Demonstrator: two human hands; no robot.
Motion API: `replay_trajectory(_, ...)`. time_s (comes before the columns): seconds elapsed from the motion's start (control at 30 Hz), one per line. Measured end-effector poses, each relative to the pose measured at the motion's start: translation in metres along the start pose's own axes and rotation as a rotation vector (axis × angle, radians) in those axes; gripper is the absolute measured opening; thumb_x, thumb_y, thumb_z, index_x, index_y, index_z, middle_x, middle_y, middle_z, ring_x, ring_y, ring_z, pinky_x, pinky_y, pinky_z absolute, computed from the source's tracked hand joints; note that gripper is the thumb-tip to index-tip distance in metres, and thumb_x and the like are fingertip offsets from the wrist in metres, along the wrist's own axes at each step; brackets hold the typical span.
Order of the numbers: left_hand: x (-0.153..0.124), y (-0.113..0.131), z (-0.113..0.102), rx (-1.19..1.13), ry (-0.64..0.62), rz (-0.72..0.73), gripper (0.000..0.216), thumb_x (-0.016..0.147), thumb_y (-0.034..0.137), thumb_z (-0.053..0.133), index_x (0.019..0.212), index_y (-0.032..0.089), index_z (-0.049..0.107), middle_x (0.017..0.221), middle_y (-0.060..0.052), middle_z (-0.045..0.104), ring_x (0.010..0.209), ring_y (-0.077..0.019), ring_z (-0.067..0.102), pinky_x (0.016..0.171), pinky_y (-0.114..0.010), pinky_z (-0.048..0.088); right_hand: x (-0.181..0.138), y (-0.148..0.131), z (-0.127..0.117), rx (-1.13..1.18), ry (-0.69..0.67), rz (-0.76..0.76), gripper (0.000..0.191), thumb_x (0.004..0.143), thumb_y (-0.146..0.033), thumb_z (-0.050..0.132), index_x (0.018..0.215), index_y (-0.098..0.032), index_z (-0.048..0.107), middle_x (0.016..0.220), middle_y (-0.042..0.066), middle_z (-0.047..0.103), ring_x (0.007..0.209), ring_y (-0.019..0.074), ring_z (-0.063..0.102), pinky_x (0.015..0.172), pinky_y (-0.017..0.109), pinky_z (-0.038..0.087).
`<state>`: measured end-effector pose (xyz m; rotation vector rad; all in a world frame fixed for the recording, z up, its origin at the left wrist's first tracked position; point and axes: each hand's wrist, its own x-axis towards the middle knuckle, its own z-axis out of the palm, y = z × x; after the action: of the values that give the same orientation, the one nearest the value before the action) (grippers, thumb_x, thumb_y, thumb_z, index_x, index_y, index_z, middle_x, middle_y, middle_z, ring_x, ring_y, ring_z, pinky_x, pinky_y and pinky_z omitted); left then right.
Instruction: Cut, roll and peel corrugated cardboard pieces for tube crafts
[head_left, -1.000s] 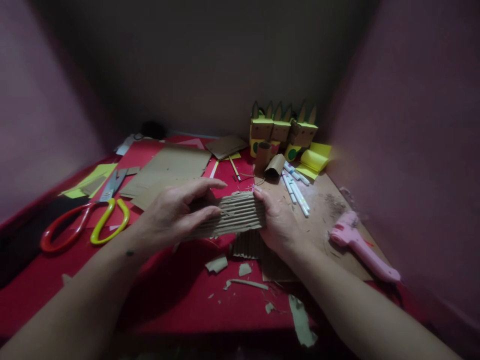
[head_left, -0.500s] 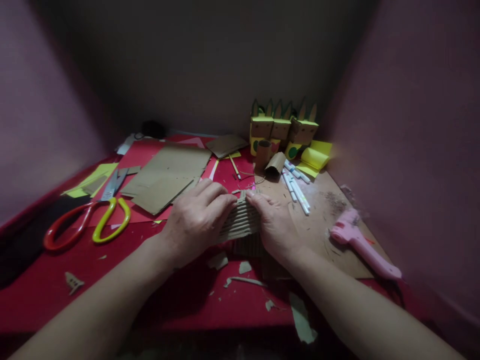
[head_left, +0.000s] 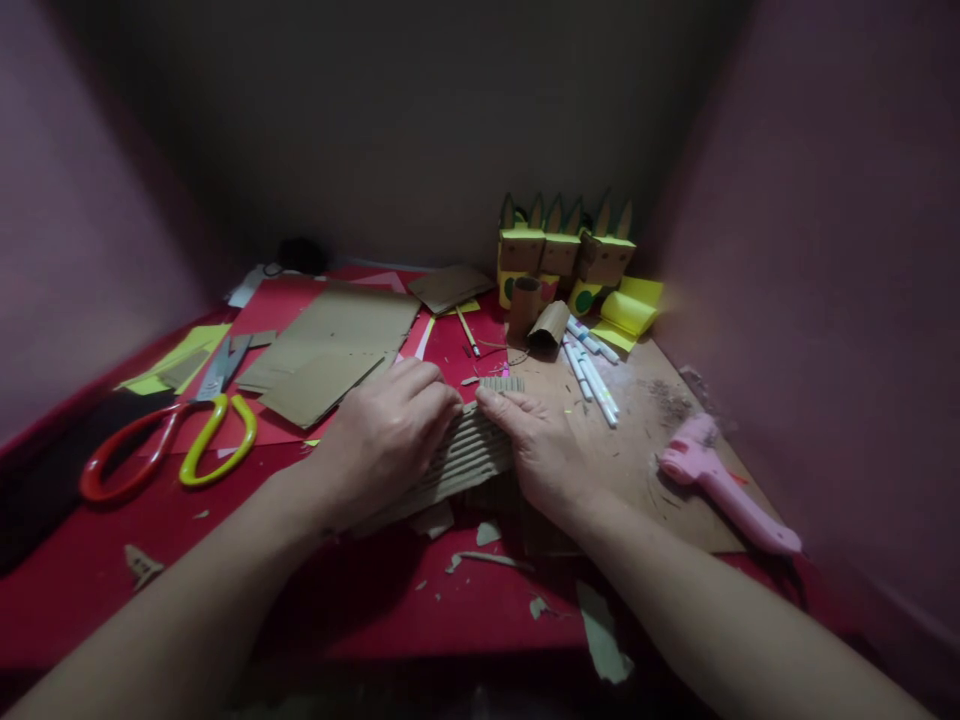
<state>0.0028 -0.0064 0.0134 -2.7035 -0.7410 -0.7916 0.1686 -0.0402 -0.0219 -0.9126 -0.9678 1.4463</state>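
Observation:
Between my hands is a piece of corrugated cardboard (head_left: 474, 450) with its ridges bare. My left hand (head_left: 394, 430) grips it from the left, fingers closed over its upper edge. My right hand (head_left: 544, 445) pinches the upper right part, thumb pointing left along the ridges. The piece slants down to the left, passing below my left hand, which hides part of it. A small ridged strip (head_left: 502, 384) shows just beyond my right thumb. Torn paper scraps (head_left: 489, 532) lie on the red cloth beneath, beside a longer torn piece (head_left: 604, 635) near the front edge.
Scissors (head_left: 217, 400) with red and yellow handles lie left, near flat cardboard sheets (head_left: 337, 325). A pink glue gun (head_left: 727, 485) rests right on a brown board (head_left: 637, 500). White markers (head_left: 592, 380), cardboard tubes (head_left: 550, 328), yellow paper (head_left: 630, 310) and cardboard figures (head_left: 562, 255) sit behind.
The corrugated piece has tilted, with more of it showing down to the left under my left hand. Both hands have shifted slightly left.

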Motion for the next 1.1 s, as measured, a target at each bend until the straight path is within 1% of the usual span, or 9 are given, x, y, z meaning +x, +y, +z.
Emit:
replay_trajectory(0.13, -0.003, -0.001, 0.0, -0.055, -0.061, 0.0, 0.026, 0.094, 0.013, 0.039, 0.078, 0.014, 0.06, 0.075, -0.007, 0.054, 0.069, -0.0187, 0.047, 0.062, -0.031, 0.041, 0.0, 0.002, -0.002, -0.077, 0.024, -0.041, 0.031, 0.08, -0.046, 0.067, 0.066, -0.019, 0.062, 0.061, -0.004, 0.049, 0.056, 0.0108, 0.042, 0.057, 0.026, 0.035)
replay_trajectory(0.37, 0.001, 0.006, -0.005, 0.03, -0.132, 0.02, 0.027, 0.091, 0.018, 0.04, 0.07, 0.014, 0.055, 0.072, -0.009, 0.053, 0.065, -0.0188, 0.043, 0.055, -0.031, 0.037, -0.001, 0.003, 0.001, -0.158, 0.044, -0.096, 0.038, 0.079, -0.043, 0.068, 0.056, -0.019, 0.049, 0.057, -0.006, 0.039, 0.055, 0.0091, 0.035, 0.053, 0.025, 0.029)
replay_trajectory(0.43, 0.002, 0.006, -0.006, 0.076, -0.129, 0.04, 0.028, 0.091, 0.016, 0.04, 0.068, 0.014, 0.056, 0.071, -0.008, 0.054, 0.065, -0.0188, 0.045, 0.055, -0.031, 0.037, -0.001, 0.003, 0.001, -0.159, 0.031, -0.09, 0.038, 0.079, -0.043, 0.068, 0.056, -0.019, 0.049, 0.058, -0.006, 0.039, 0.055, 0.0089, 0.036, 0.053, 0.024, 0.029)
replay_trajectory(0.57, 0.002, 0.004, -0.003, 0.092, -0.055, 0.044, 0.029, 0.092, 0.013, 0.042, 0.066, 0.014, 0.056, 0.067, -0.006, 0.054, 0.062, -0.0173, 0.047, 0.055, -0.03, 0.038, 0.0, 0.004, 0.0, -0.118, -0.015, -0.056, 0.036, 0.079, -0.044, 0.068, 0.059, -0.018, 0.053, 0.058, -0.005, 0.043, 0.056, 0.009, 0.04, 0.054, 0.024, 0.032)
replay_trajectory(0.73, -0.001, -0.001, -0.004, -0.098, -0.045, -0.063, 0.025, 0.09, 0.016, 0.044, 0.073, 0.012, 0.062, 0.069, -0.005, 0.056, 0.064, -0.016, 0.052, 0.058, -0.027, 0.04, 0.002, 0.007, -0.002, -0.065, -0.067, -0.014, 0.032, 0.077, -0.044, 0.071, 0.063, -0.018, 0.06, 0.06, -0.004, 0.051, 0.057, 0.0092, 0.045, 0.055, 0.024, 0.034)
replay_trajectory(0.87, 0.001, -0.005, -0.011, -0.304, -0.121, -0.176, 0.024, 0.087, 0.018, 0.046, 0.068, 0.014, 0.061, 0.064, -0.002, 0.055, 0.06, -0.0131, 0.05, 0.057, -0.025, 0.038, 0.001, 0.004, -0.002, -0.114, -0.104, -0.003, 0.023, 0.071, -0.037, 0.077, 0.068, -0.018, 0.065, 0.064, -0.004, 0.058, 0.058, 0.0093, 0.049, 0.057, 0.024, 0.037)
replay_trajectory(0.93, 0.002, -0.006, -0.014, -0.391, -0.161, -0.241, 0.024, 0.085, 0.019, 0.047, 0.066, 0.015, 0.06, 0.062, 0.0, 0.054, 0.058, -0.0114, 0.048, 0.056, -0.024, 0.037, 0.0, 0.003, -0.001, -0.129, -0.112, 0.02, 0.02, 0.071, -0.035, 0.077, 0.069, -0.018, 0.066, 0.065, -0.003, 0.06, 0.06, 0.0103, 0.052, 0.057, 0.024, 0.039)
replay_trajectory(1.0, 0.003, -0.006, -0.016, -0.453, -0.186, -0.298, 0.022, 0.084, 0.02, 0.048, 0.066, 0.016, 0.06, 0.062, 0.001, 0.055, 0.058, -0.0105, 0.048, 0.056, -0.023, 0.037, -0.001, 0.002, -0.001, -0.11, -0.119, 0.027, 0.016, 0.073, -0.033, 0.074, 0.072, -0.018, 0.067, 0.065, -0.003, 0.061, 0.061, 0.0114, 0.054, 0.059, 0.025, 0.04)
replay_trajectory(1.1, 0.002, -0.005, -0.017, -0.47, -0.168, -0.358, 0.021, 0.084, 0.02, 0.048, 0.068, 0.016, 0.061, 0.064, 0.001, 0.057, 0.059, -0.0102, 0.05, 0.057, -0.022, 0.037, -0.001, 0.003, -0.001, -0.07, -0.113, 0.002, 0.01, 0.074, -0.028, 0.072, 0.072, -0.019, 0.067, 0.065, -0.003, 0.062, 0.062, 0.0114, 0.056, 0.06, 0.025, 0.042)
